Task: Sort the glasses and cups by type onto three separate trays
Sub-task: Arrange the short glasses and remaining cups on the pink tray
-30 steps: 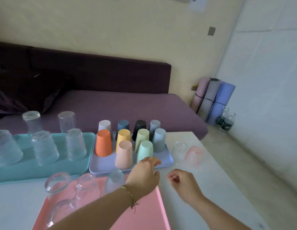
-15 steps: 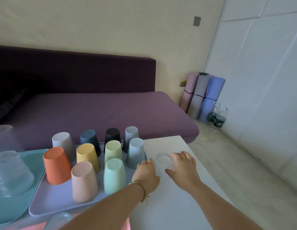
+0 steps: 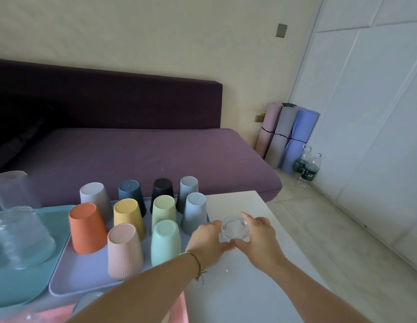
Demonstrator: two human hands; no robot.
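- While the left hand (image 3: 209, 238) is curling round a glass (image 3: 234, 228) on the table (image 3: 249, 290), the right hand (image 3: 259, 244) is gripping its right side.
- Colored cups (image 3: 165, 241) are standing left.

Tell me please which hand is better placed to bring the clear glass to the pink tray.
Left, probably. The left hand and the right hand both cup the clear glass, but the pink tray lies near-left, under the left forearm; the right would have to cross that arm.

clear glossy glass (image 3: 234, 229), matt plastic cups (image 3: 87, 227), smooth white table (image 3: 249, 294).
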